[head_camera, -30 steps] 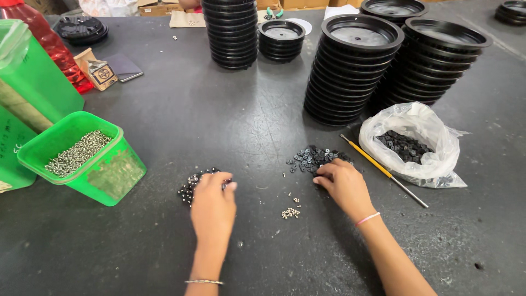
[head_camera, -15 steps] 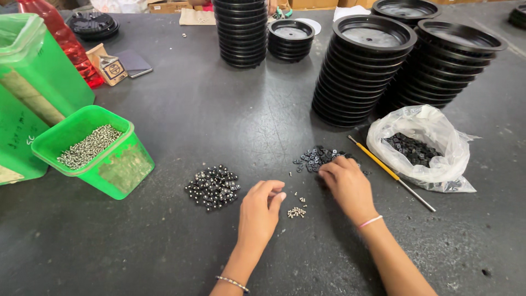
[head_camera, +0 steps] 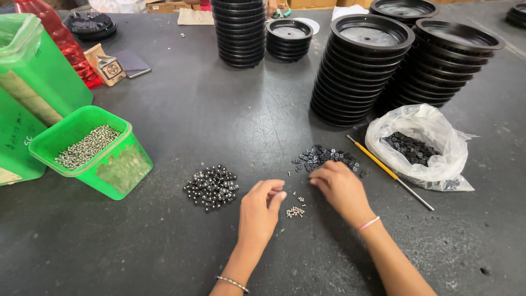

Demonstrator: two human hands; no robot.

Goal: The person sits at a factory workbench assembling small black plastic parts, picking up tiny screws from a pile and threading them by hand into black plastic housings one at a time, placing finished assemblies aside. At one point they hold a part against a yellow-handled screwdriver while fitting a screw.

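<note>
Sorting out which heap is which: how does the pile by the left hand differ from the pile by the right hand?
The left pile is black pieces with shiny silver specks; the right pile is matte dark grey, flat squarish pieces. The left pile lies apart from the left hand; the right hand touches the right pile's edge. The left pile is roundish and compact, the right pile more strung out. Both are small loose parts on the dark table.

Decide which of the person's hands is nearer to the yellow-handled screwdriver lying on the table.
The right hand. It rests just left of the yellow-handled screwdriver, at the pile of small black parts. The left hand lies farther left, beyond the little heap of screws.
</note>
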